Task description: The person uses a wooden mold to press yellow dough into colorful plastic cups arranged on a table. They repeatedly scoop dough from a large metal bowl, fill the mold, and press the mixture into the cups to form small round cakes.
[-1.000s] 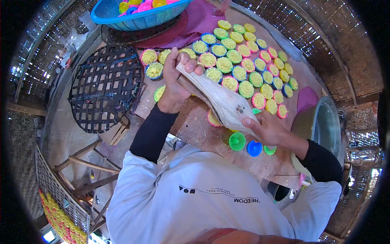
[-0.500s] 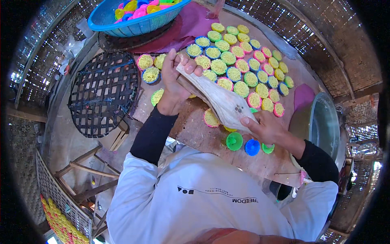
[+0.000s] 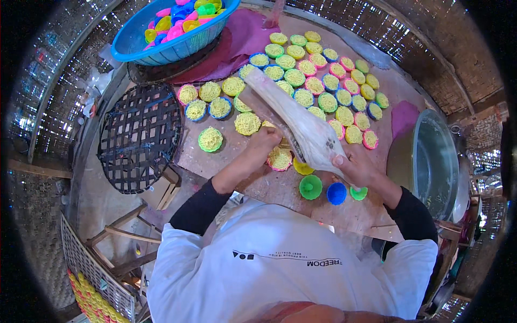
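My right hand (image 3: 356, 166) grips the near end of a long, whitish tool (image 3: 301, 116), flat and wide near the hand and narrower at its far end, with a few dark spots on its face. It slants away to the left above the table. Beneath its left edge my left hand (image 3: 263, 142) is closed, its fingertips partly hidden by the tool; what they hold cannot be made out. Close by are small cups filled with yellow noodle-like strands, one a yellow-topped cup (image 3: 247, 124), another a pink-rimmed cup (image 3: 279, 159). Unfilled green (image 3: 310, 187) and blue (image 3: 336, 194) cups stand nearest me.
Many more filled cups (image 3: 327, 102) cover the table's (image 3: 237, 183) far side. A blue basin (image 3: 172, 46) of coloured cups stands far left, above a dark woven tray (image 3: 141, 137). At right is a large tub (image 3: 431, 161). A rack (image 3: 102, 274) is at lower left.
My left hand has let go of the tool's far end and moved down, nearer me, beneath its left edge. My right hand still grips the near end.
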`<state>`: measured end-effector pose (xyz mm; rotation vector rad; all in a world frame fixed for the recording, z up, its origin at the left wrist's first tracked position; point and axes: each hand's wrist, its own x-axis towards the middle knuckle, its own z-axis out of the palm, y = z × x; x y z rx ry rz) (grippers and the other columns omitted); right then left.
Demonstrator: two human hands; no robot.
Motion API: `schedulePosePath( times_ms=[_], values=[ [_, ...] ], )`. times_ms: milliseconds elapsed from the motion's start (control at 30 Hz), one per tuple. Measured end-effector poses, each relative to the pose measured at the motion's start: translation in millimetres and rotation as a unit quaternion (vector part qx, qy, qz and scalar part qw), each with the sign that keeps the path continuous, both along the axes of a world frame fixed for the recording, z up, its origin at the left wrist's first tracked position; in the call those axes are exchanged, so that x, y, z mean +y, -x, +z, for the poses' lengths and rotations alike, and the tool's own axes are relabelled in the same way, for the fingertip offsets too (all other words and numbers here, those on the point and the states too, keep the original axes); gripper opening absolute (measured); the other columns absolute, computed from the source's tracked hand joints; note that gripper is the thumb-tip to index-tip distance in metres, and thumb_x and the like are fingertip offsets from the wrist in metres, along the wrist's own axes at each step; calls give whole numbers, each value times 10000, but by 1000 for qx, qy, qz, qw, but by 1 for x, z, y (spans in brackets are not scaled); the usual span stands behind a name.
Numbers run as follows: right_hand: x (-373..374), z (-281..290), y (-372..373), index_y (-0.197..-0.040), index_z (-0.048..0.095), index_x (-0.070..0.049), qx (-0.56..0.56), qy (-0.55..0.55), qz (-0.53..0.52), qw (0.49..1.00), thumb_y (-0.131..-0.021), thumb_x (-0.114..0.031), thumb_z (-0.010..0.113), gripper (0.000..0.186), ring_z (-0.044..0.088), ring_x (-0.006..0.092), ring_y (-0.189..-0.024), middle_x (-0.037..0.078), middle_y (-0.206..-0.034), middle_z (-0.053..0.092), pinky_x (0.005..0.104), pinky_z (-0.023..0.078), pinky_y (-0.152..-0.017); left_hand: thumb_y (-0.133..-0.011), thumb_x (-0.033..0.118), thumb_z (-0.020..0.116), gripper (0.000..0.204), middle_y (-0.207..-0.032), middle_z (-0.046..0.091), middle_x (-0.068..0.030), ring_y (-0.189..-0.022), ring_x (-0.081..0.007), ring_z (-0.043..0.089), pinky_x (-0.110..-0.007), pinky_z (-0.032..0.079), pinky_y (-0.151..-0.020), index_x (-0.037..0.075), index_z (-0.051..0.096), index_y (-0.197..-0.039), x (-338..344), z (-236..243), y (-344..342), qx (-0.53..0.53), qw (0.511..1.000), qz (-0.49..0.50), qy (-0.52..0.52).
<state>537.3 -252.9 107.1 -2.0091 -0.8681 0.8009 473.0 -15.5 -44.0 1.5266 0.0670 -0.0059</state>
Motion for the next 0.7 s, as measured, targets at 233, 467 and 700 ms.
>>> schedulePosePath(
  times_ms=[233, 467, 700],
  values=[
    [-2, -4, -5, -714, 595, 17, 51, -14, -69, 996, -839, -546, 495, 585, 514, 97, -421, 32, -514, 525, 245, 398, -388, -874, 354, 440, 471, -1271, 359, -189, -1167, -332, 337, -452, 303, -933, -1, 450, -1184, -10, 54, 53, -71, 895, -4, -440],
    [0, -4, -3, -761, 615, 21, 27, -35, -65, 997, -835, -543, 506, 579, 507, 92, -441, 23, -508, 518, 249, 393, -403, -834, 327, 493, 559, -1364, 287, -167, -1228, -352, 275, -546, 243, -952, 63, 389, -1315, -15, 61, 107, -51, 732, -23, -679],
    [43, 20, 25, -897, 634, 29, -3, -62, 69, 996, -865, -502, 481, 553, 522, 100, -588, 25, -639, 586, 289, 414, -535, -670, 301, 702, 651, -1172, 502, -173, -1133, -304, 450, -453, 312, -968, 28, 463, -1211, 12, 130, 56, -221, 819, 110, -517]
  ],
)
